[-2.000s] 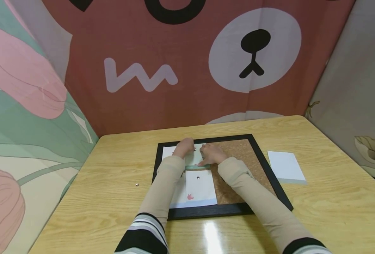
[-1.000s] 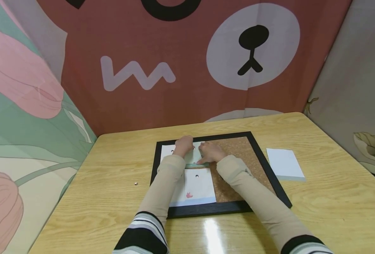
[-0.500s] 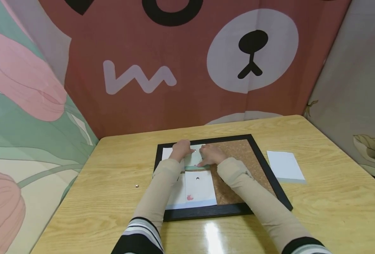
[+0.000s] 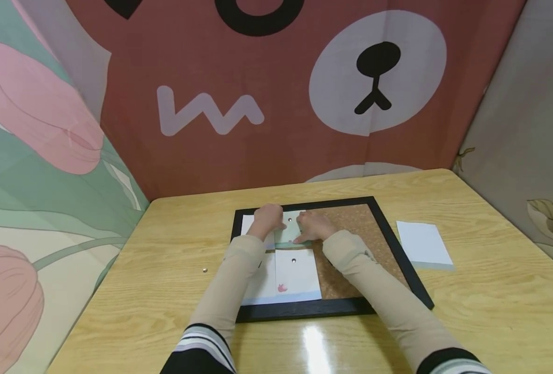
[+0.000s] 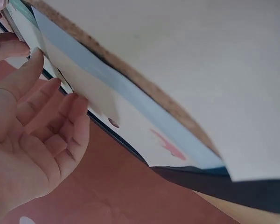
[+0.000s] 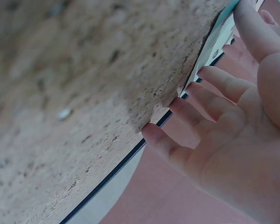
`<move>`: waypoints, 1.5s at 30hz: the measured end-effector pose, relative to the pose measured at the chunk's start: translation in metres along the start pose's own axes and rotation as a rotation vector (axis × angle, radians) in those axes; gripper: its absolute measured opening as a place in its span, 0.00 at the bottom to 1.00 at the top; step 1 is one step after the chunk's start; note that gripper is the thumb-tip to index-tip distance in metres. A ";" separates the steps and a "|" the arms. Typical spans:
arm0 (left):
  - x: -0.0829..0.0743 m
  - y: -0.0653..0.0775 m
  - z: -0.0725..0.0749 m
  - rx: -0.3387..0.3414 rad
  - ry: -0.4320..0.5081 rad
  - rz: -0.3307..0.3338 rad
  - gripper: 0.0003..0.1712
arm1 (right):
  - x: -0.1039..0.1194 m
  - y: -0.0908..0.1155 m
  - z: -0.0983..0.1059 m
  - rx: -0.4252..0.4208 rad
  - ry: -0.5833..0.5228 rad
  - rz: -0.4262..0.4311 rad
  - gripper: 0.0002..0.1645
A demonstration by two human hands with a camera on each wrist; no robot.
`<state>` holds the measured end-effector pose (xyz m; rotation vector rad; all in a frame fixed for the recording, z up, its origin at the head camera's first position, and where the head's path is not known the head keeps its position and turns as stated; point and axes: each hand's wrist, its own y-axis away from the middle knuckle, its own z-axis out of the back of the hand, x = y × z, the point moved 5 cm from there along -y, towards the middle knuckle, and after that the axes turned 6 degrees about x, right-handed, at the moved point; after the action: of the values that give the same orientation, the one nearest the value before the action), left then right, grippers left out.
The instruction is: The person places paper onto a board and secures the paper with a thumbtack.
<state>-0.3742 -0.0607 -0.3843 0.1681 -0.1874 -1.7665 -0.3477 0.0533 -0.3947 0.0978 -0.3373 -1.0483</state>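
On the black-framed cork board a pale green sheet of paper lies in the upper middle, with a metal thumbtack near its top. My left hand is over the white sheet left of it, fingers relaxed and touching the papers. From the right, my right hand rests its thumb on the green sheet. Its other fingertips touch the green sheet's edge and the cork in the right wrist view. Below lies a white sheet with a red drawing, also tacked, beside another partly hidden white sheet.
A loose thumbtack lies on the wooden table left of the board. To the board's right is a stack of white paper. A patterned cloth wall rises behind the table.
My left hand has shifted slightly left, away from the green sheet's thumbtack, which now shows fully. My right hand has kept its place on the green sheet.
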 end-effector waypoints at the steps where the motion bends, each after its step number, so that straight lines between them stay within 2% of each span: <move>1: 0.000 0.001 0.000 0.006 -0.006 0.000 0.17 | 0.000 0.000 0.000 0.000 0.006 0.003 0.39; 7: 0.001 0.009 0.003 0.071 -0.014 0.005 0.27 | -0.002 -0.003 0.000 0.014 0.017 -0.014 0.38; 13: -0.004 0.013 0.002 0.170 -0.091 0.016 0.32 | 0.003 -0.003 0.000 0.011 0.105 -0.013 0.24; 19: -0.006 0.014 0.000 0.166 -0.125 0.062 0.42 | 0.006 -0.003 0.000 0.014 0.131 -0.008 0.20; 24: -0.007 0.015 -0.002 0.164 -0.132 0.086 0.46 | 0.004 -0.005 -0.001 0.031 0.120 -0.003 0.20; 31: -0.007 0.012 -0.004 0.169 -0.121 0.105 0.45 | 0.002 -0.004 0.000 0.051 0.110 0.001 0.20; 38: -0.010 0.015 -0.004 0.182 -0.148 0.088 0.41 | 0.003 0.002 0.005 0.063 0.070 -0.009 0.18; 42: -0.013 0.015 -0.003 0.187 -0.174 0.097 0.41 | -0.001 0.008 0.010 0.022 0.013 -0.033 0.19; 45: -0.015 0.015 -0.003 0.192 -0.184 0.108 0.40 | -0.005 0.012 0.012 -0.031 0.000 -0.018 0.22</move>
<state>-0.3563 -0.0489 -0.3841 0.1309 -0.4907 -1.6546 -0.3439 0.0648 -0.3816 0.0731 -0.3205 -1.0707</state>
